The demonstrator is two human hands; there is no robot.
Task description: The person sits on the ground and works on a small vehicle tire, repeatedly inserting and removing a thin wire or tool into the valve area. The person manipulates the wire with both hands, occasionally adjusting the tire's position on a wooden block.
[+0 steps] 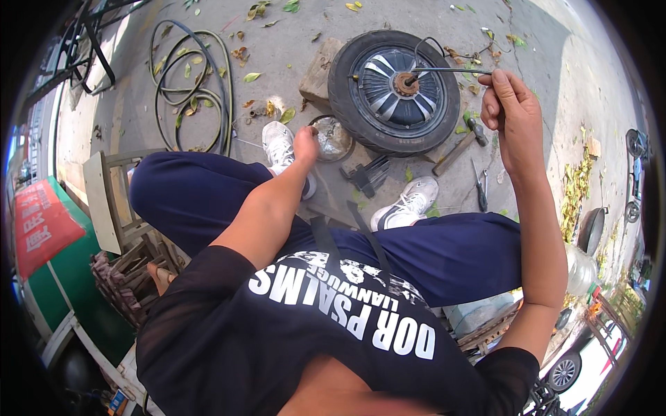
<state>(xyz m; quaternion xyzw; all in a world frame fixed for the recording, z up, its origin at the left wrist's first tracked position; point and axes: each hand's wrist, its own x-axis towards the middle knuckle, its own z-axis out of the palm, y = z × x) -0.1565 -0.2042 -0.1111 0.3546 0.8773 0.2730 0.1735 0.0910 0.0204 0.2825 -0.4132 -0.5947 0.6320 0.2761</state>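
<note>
A wheel with a black tyre and a finned hub motor [397,93] lies tilted on the ground, one side against a block. From its rusty centre a thin black cable [454,69] runs out to the right. My right hand [512,104] is closed on the end of that cable, pinching it between thumb and fingers. Down by my left shoe, my left hand [306,144] is closed at the edge of a round, shiny metal dish [334,139]. Its fingertips are hidden, so whether it grips the rim or a small thing cannot be made out.
A block [320,73] props the wheel. A hammer [461,149], a screwdriver [480,187] and a dark metal part [368,175] lie between and beside my shoes. Coiled hose [191,90] rests at the far left, with scattered leaves around. A wooden chair [114,201] stands left.
</note>
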